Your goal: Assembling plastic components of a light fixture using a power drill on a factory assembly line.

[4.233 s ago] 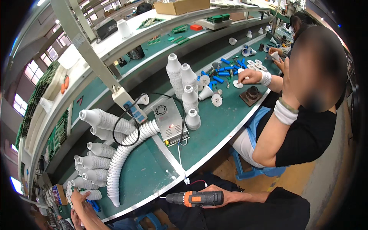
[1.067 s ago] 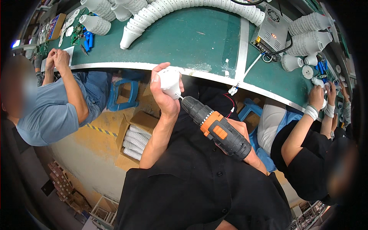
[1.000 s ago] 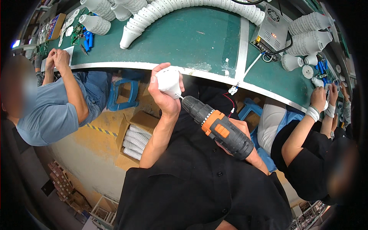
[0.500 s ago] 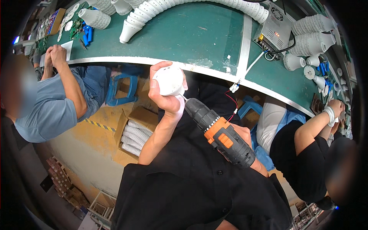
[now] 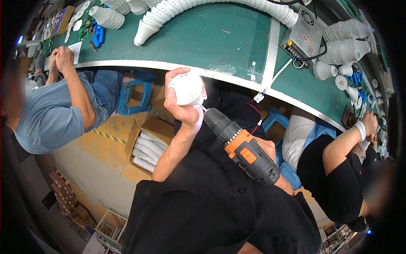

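Note:
My left hand [image 5: 179, 111] is closed around a white, rounded plastic housing [image 5: 187, 89] with small slots in its face, held just off the table's front edge. My right hand [image 5: 267, 148] grips a black and orange cordless drill [image 5: 245, 148] from its far side; the handle and most of the fingers are hidden behind its body. The drill points up and left, and its thin bit reaches the lower edge of the housing beside my left palm. Whether the tip sits in a screw is too small to make out.
The green table [image 5: 203, 46] carries a long curved stack of white cups [image 5: 186, 6], a metal power supply [image 5: 303, 31] and more nested cups [image 5: 344, 44]. A red wire [image 5: 256, 111] hangs near the drill. People sit on both sides. Left of my forearm stands an open carton [image 5: 146, 146] of white parts.
Both my hands, the housing and the drill hold nearly the same places. The view has shifted slightly, and the person on the right has moved their arms a little.

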`<state>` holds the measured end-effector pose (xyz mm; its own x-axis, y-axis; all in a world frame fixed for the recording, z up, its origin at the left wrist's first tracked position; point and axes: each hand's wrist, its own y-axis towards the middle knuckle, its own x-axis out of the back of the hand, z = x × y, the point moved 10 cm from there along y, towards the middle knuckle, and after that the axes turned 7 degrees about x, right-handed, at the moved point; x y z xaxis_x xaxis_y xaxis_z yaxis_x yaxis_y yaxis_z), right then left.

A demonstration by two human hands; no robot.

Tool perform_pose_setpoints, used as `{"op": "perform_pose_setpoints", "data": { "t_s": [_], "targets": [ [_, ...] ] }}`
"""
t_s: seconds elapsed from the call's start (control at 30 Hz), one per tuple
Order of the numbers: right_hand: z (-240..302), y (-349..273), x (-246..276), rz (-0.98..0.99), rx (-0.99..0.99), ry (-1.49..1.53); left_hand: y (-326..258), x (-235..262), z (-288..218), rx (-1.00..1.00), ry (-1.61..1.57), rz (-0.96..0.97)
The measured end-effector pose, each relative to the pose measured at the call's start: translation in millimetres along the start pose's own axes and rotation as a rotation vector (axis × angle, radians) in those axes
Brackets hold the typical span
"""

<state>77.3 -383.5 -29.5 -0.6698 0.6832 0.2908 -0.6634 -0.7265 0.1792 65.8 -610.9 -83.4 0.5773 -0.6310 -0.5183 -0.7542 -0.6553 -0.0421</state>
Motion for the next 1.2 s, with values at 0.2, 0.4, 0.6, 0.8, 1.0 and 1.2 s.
{"op": "perform_pose_setpoints", "data": {
  "t_s": [0.2, 0.4, 0.6, 0.8, 1.0, 1.2],
  "targets": [
    [-0.2, 1.2, -2.1, 0.018, -0.023, -0.021, -0.1, 2.3, -1.4, -0.001, 0.001, -0.009],
    [0.3, 1.5, -3.7, 0.025, -0.021, -0.027, -0.5, 3.5, 0.0, 0.0, 0.004, -0.007],
    [4.5, 6.3, -2.5, 0.04, -0.024, 0.007, -1.2, 3.1, -3.3, -0.013, 0.024, 0.005],
    [-3.9, 1.3, -3.7, 0.048, -0.059, 0.012, -0.5, 3.9, -0.9, -0.014, 0.009, 0.026],
    [1.1, 3.0, -2.4, 0.029, -0.051, -0.047, -0.1, 3.1, -0.7, -0.017, -0.021, 0.062],
    [3.1, 5.4, -0.6, 0.009, -0.06, -0.01, -0.1, 2.6, 0.0, 0.0, -0.026, 0.047]
  ]
}}
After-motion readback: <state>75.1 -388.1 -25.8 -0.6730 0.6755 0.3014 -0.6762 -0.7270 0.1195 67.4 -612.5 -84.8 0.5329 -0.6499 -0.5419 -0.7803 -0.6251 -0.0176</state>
